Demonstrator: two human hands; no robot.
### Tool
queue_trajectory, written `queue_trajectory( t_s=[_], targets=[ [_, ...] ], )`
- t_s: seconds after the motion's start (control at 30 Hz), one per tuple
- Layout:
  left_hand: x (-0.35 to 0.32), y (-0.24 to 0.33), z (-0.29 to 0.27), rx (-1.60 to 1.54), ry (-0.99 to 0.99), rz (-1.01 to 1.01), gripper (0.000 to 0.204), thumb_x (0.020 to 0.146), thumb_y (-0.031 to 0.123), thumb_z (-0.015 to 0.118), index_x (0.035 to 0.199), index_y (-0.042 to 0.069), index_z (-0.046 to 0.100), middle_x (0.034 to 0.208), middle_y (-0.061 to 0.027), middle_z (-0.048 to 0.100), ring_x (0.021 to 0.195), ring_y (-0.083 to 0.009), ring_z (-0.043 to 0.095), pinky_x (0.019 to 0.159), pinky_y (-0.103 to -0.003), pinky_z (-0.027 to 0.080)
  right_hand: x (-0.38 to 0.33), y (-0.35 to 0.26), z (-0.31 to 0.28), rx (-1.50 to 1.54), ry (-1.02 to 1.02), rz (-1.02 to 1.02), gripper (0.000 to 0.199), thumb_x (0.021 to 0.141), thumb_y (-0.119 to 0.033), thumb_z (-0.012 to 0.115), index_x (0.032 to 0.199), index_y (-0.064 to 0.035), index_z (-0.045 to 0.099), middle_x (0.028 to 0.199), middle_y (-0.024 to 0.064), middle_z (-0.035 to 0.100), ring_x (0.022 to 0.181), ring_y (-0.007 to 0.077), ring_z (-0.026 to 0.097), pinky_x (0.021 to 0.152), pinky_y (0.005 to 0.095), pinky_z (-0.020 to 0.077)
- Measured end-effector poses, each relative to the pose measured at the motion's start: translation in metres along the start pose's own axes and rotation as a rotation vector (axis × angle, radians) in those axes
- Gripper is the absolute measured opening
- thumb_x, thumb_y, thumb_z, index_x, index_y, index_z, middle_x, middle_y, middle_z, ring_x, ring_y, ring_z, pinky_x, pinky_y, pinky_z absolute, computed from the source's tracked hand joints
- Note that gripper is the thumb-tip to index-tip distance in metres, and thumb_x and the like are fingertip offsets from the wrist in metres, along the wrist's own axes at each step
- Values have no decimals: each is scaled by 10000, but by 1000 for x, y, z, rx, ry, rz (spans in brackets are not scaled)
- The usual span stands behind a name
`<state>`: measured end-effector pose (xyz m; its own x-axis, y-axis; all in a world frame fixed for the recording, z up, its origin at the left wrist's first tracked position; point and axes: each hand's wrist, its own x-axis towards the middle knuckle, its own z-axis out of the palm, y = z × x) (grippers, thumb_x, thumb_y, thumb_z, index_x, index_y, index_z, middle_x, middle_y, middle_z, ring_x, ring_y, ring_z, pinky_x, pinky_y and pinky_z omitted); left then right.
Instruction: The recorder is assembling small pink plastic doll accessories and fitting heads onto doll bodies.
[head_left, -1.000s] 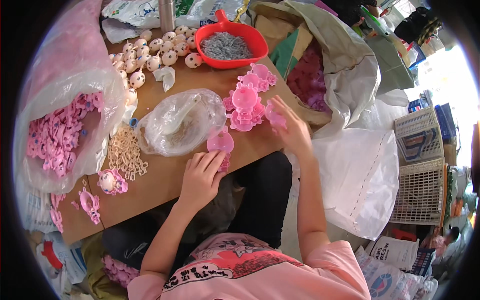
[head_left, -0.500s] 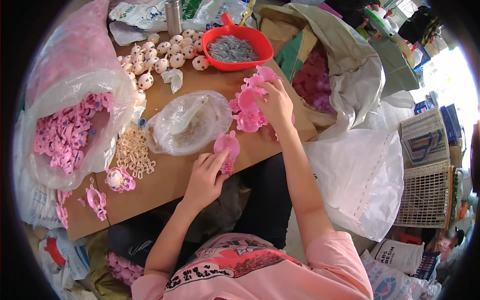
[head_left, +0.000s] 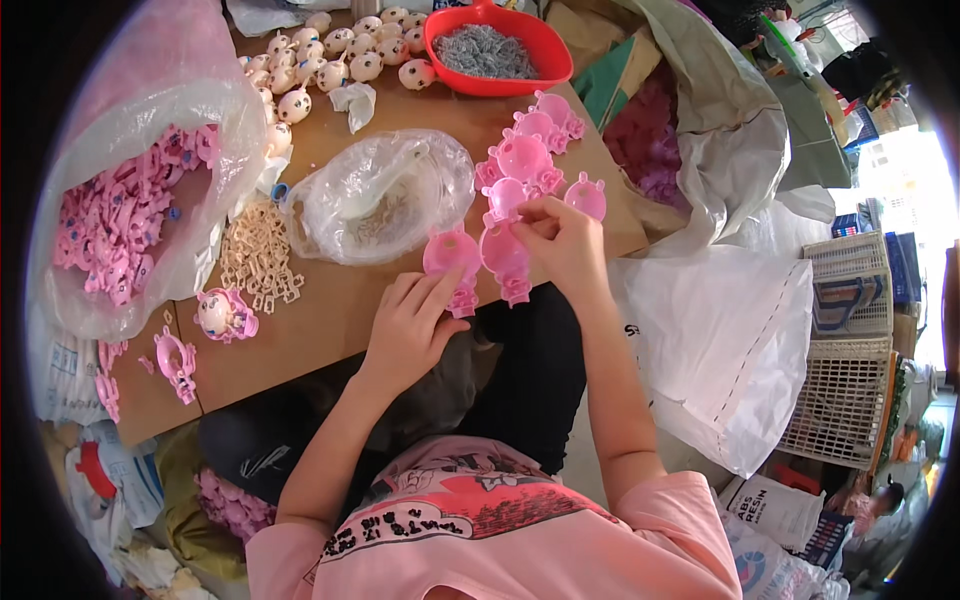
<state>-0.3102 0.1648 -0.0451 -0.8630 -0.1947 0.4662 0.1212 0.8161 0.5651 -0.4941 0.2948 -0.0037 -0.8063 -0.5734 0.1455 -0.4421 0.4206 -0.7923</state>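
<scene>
At the table's near edge, my left hand (head_left: 405,335) has its fingers and thumb closed on a pink plastic shell (head_left: 450,255), a rounded cup with small ears. Just right of it, my right hand (head_left: 568,245) pinches the rim of a second pink plastic shell (head_left: 505,262). Beyond the right hand lie several more pink shells (head_left: 525,158) in a loose row, hollow sides up. One separate shell (head_left: 586,197) sits to the right of that row.
A clear plastic bag (head_left: 380,195) lies mid-table. Beige links (head_left: 258,255), round doll heads (head_left: 366,67), and a red scoop (head_left: 560,62) of grey metal parts surround it. A sack of pink parts (head_left: 235,110) stands left; a white sack (head_left: 710,340) hangs right.
My right hand has come nearer, from the pile of shells to one beside my left hand. The bunched shells are now spread in a row. The whole view has shifted slightly.
</scene>
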Motion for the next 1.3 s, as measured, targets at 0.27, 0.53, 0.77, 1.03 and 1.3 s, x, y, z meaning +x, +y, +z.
queue_trajectory(
  t_s=[0.27,0.53,0.77,1.03,1.3],
  targets=[
    [5,4,5,7,32,-17,705,674,191,782,1302,28,509,1152,-134,588,986,-337,549,859,-418,451,11,14,3,-160,82,-164,315,700,-30,715,1012,-39,669,752,58,599,618,123,563,615,253,477],
    [-3,-3,2,-51,-32,-59,737,707,139,743,1378,73,446,1283,-150,491,1060,-329,520,871,-424,438,100,-17,-20,34,186,-278,268,762,-155,739,1013,-73,692,899,74,686,699,170,637,635,270,496],
    [-1,0,1,-191,-22,-86,766,679,38,728,1384,57,430,1303,-172,477,1099,-363,510,918,-430,428,235,-22,19,-535,-11,-177,295,781,-337,688,1033,-185,718,975,77,705,914,260,671,771,394,528],
    [-6,6,-20,-237,-54,-161,791,700,79,738,1412,65,394,1378,-167,428,1092,-360,508,914,-442,428,199,-50,67,-401,123,-591,161,775,-275,674,879,-157,708,993,47,624,891,274,635,754,400,517],
    [-7,1,-19,-220,-30,-120,725,729,78,711,1390,48,416,1328,-165,469,1102,-362,506,920,-437,435,262,-12,50,-867,-230,-258,311,806,-325,665,1105,-243,681,1213,22,623,1058,245,623,813,406,524]
  ],
)
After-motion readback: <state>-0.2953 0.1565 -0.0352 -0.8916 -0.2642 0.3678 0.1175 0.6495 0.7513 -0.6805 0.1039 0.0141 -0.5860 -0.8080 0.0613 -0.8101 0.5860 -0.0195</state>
